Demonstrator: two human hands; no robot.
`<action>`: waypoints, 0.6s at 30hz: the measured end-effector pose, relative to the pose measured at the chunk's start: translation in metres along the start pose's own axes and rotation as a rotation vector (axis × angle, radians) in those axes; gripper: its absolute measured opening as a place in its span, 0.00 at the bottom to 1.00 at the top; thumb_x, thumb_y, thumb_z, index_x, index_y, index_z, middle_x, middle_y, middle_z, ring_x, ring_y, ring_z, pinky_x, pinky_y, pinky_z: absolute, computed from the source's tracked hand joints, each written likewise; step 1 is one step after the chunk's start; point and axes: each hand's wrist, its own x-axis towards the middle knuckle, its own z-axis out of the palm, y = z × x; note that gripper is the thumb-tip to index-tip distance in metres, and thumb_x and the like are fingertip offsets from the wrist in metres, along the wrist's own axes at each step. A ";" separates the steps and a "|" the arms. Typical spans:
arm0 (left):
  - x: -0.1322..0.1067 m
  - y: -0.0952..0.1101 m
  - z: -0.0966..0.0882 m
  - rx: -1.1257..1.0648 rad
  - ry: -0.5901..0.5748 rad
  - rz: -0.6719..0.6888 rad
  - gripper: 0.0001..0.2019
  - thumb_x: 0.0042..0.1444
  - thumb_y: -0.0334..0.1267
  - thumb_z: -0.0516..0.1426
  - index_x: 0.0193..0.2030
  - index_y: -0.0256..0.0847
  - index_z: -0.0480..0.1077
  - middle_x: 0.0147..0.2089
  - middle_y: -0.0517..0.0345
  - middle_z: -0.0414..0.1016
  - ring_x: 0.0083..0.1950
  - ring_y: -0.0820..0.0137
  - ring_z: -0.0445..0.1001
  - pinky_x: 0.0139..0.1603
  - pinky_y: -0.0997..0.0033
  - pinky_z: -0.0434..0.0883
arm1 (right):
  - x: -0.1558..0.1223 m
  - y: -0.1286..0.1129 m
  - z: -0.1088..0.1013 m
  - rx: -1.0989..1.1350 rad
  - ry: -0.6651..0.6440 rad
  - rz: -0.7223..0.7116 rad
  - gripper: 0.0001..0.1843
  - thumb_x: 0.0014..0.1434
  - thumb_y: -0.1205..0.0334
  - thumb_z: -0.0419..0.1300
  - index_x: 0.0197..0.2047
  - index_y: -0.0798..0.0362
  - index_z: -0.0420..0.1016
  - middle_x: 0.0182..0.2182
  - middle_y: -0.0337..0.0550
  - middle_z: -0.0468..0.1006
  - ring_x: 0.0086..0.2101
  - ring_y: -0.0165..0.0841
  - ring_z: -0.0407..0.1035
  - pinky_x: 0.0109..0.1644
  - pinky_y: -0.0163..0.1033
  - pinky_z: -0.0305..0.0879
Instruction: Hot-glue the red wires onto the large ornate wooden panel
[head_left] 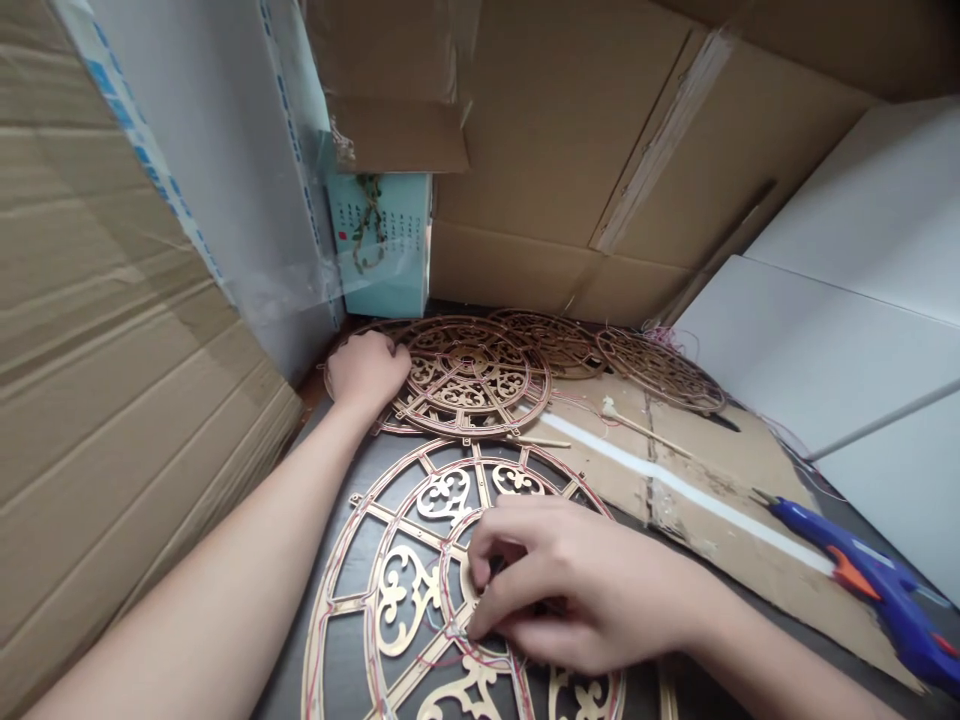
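Observation:
A gold-coloured round openwork panel (405, 600) with scroll patterns lies flat in front of me, thin red and white wires (442, 655) running along its rings and spokes. Over its hub my right hand (570, 580) is curled, thumb tip at the wires near the centre; what lies between its fingers is hidden. Farther back, my left hand (369, 370) is closed at the left edge of another openwork disc (480, 375), which lies on at least one more disc. Its fingertips are partly hidden.
More discs (660, 370) lie at the back. A blue glue gun (862, 570) rests on the right on a flat cardboard sheet (735, 520), near a thin stick (652, 430). Cardboard walls (555, 140), a light-blue box (386, 245) and a white panel (847, 250) enclose the table.

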 end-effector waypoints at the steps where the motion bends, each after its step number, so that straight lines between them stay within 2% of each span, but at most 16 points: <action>1: 0.000 0.000 0.000 0.000 -0.001 0.003 0.19 0.58 0.49 0.51 0.33 0.42 0.78 0.36 0.43 0.79 0.42 0.50 0.77 0.41 0.58 0.73 | 0.000 0.000 0.000 -0.030 -0.010 0.002 0.15 0.55 0.74 0.61 0.42 0.50 0.83 0.43 0.42 0.76 0.42 0.32 0.69 0.50 0.38 0.65; 4: 0.000 0.000 -0.001 -0.006 -0.007 0.006 0.18 0.58 0.49 0.50 0.33 0.42 0.79 0.37 0.43 0.79 0.42 0.51 0.78 0.40 0.59 0.72 | 0.000 -0.003 0.002 -0.072 -0.012 0.008 0.13 0.54 0.75 0.61 0.40 0.52 0.81 0.42 0.41 0.76 0.42 0.32 0.68 0.49 0.38 0.64; 8: -0.001 0.000 -0.002 -0.004 -0.016 0.008 0.18 0.59 0.49 0.50 0.34 0.42 0.78 0.37 0.44 0.79 0.42 0.49 0.78 0.39 0.59 0.72 | 0.003 -0.004 0.008 -0.045 0.014 -0.015 0.03 0.56 0.68 0.65 0.36 0.54 0.77 0.41 0.42 0.75 0.41 0.32 0.68 0.48 0.37 0.64; 12: -0.001 0.000 -0.001 0.001 -0.002 0.009 0.18 0.58 0.49 0.50 0.32 0.43 0.78 0.36 0.45 0.79 0.42 0.49 0.78 0.39 0.58 0.72 | 0.004 -0.004 0.013 0.003 0.022 -0.027 0.04 0.56 0.69 0.65 0.34 0.54 0.73 0.41 0.42 0.75 0.42 0.32 0.68 0.49 0.36 0.65; 15: 0.000 -0.001 -0.001 0.004 -0.008 0.012 0.18 0.59 0.49 0.50 0.33 0.43 0.78 0.37 0.44 0.79 0.43 0.49 0.78 0.40 0.58 0.72 | 0.004 -0.005 0.010 0.097 0.021 0.015 0.04 0.59 0.70 0.63 0.35 0.54 0.71 0.40 0.42 0.75 0.42 0.31 0.68 0.51 0.37 0.66; 18: 0.001 -0.001 -0.001 0.008 -0.014 0.015 0.19 0.59 0.50 0.50 0.32 0.43 0.78 0.36 0.44 0.79 0.42 0.49 0.78 0.40 0.58 0.72 | 0.003 -0.003 0.002 0.180 0.091 0.133 0.01 0.64 0.67 0.60 0.38 0.54 0.71 0.39 0.42 0.75 0.40 0.31 0.68 0.48 0.37 0.66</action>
